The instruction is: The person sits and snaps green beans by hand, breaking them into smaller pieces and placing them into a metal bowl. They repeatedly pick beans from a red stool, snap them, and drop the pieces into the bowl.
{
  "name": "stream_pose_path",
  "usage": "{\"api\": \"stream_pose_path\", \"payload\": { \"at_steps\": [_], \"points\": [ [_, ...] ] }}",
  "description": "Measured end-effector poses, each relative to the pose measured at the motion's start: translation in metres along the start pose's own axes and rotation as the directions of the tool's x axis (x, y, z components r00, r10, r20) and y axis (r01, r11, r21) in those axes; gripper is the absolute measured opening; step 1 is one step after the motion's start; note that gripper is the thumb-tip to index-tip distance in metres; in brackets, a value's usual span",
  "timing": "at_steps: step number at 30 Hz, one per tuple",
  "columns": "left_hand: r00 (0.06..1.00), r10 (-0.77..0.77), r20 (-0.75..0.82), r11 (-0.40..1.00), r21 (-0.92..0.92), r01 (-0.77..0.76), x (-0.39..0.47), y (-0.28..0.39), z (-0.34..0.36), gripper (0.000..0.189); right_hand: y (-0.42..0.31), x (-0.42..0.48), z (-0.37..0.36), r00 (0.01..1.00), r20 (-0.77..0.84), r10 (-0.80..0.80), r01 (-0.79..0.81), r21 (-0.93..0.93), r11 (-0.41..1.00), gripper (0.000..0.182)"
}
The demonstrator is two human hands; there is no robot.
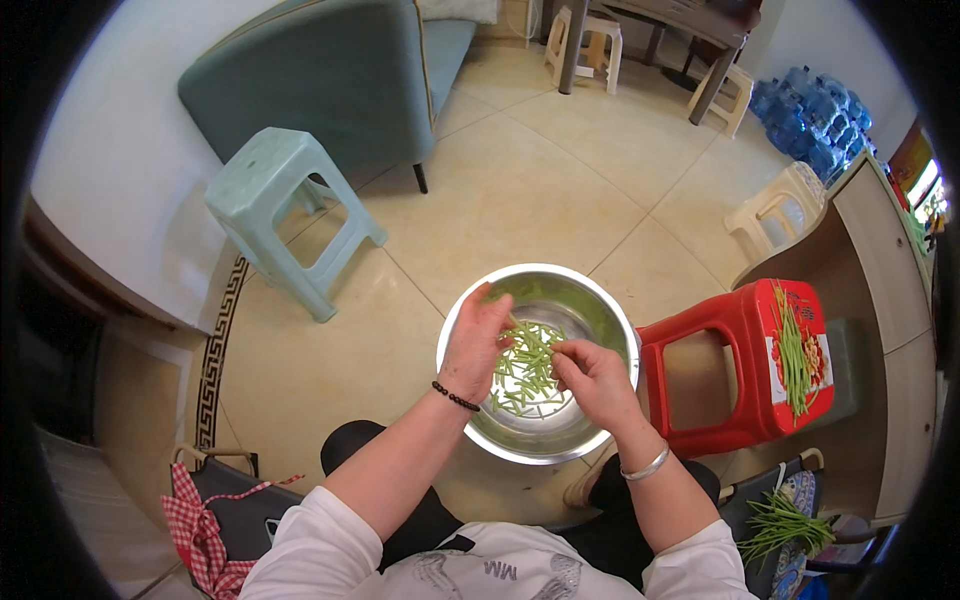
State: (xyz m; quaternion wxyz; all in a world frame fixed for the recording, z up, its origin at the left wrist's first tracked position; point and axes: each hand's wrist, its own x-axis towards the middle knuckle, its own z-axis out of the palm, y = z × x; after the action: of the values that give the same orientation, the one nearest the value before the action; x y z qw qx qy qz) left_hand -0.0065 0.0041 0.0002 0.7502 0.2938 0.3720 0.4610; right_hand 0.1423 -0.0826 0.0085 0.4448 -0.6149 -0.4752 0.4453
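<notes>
A wide stainless steel basin lies in front of me, with many short cut pieces of green stems on its bottom. Above its left side my left hand holds a few longer green stems, which slant down to the right. The fingertips of my right hand pinch the other end of these stems over the basin. To the right, a bunch of long green stems lies across the seat of a red plastic stool.
More green stems lie by my chair's right side. A pale green plastic stool stands at the left before a grey-green sofa. A wooden cabinet flanks the right side, with a cream stool beside it.
</notes>
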Motion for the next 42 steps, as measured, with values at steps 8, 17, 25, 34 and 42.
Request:
{"api": "stream_pose_path", "payload": {
  "at_steps": [8,17,25,34,42],
  "points": [
    [0.547,0.393,0.739,0.144,0.538,-0.83,-0.007,0.017,0.001,0.014,-0.014,0.004,-0.018,0.985,0.114,0.126,-0.154,0.284,0.946,0.013],
    [0.855,0.161,0.493,0.743,0.509,-0.434,-0.014,0.007,0.006,0.012,-0.007,0.005,-0.024,0.959,0.265,0.099,-0.254,0.652,0.715,0.013],
    [0.894,0.088,0.438,0.88,0.386,-0.276,-0.019,0.0,0.006,0.013,-0.007,0.005,-0.02,0.956,0.283,0.079,-0.26,0.688,0.677,0.012],
    [0.962,0.058,0.268,0.984,0.149,-0.101,-0.006,-0.003,-0.001,0.016,0.0,0.009,-0.014,0.957,0.255,0.139,-0.282,0.701,0.655,0.012],
    [0.917,-0.17,0.362,0.985,0.086,0.149,-0.007,0.011,-0.001,0.014,0.005,0.011,-0.014,0.931,0.354,0.085,-0.344,0.778,0.526,0.016]
  ]
}}
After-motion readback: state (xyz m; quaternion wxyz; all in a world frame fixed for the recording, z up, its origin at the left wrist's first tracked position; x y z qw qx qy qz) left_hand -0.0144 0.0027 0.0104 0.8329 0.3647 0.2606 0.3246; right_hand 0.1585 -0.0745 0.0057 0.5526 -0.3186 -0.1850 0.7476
